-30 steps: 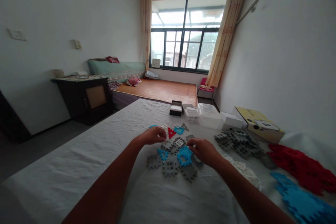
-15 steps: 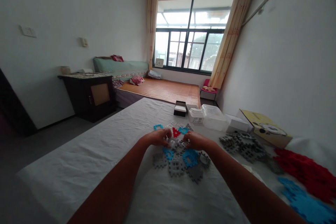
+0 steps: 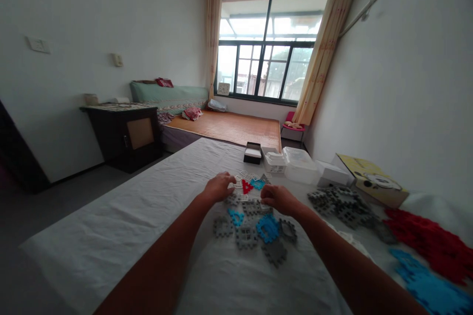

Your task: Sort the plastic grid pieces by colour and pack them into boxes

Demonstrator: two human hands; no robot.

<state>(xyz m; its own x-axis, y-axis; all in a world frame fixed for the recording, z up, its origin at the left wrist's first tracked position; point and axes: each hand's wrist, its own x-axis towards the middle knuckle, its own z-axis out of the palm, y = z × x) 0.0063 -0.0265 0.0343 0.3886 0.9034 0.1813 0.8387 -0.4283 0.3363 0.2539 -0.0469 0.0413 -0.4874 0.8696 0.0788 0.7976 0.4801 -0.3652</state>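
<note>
Interlocking plastic building pieces lie on the white cloth between my hands. My left hand (image 3: 220, 187) is at the left edge of this cluster, its fingers apart, beside the white lattice pieces (image 3: 238, 183) and a red triangular piece (image 3: 247, 186). At the right edge, my right hand (image 3: 276, 197) has curled fingers over the end of a grey toothed strip (image 3: 253, 207); whatever is between them is hidden. A blue ring piece (image 3: 257, 183) lies between the hands. Nearer me are a small blue piece (image 3: 235, 217), a blue round piece (image 3: 268, 228) and a grey window-like piece (image 3: 246, 237).
Along the table's far right stand a black box (image 3: 253, 153), a white basket (image 3: 274, 161), a clear plastic tub (image 3: 300, 165) and a yellow box (image 3: 371, 179). Piles of grey pieces (image 3: 343, 206), red pieces (image 3: 430, 241) and blue pieces (image 3: 430, 283) lie to the right.
My left hand has moved left and away from me, off the grey pieces and over where a blue frame piece showed. My right hand has shifted slightly right, its fingers more curled.
</note>
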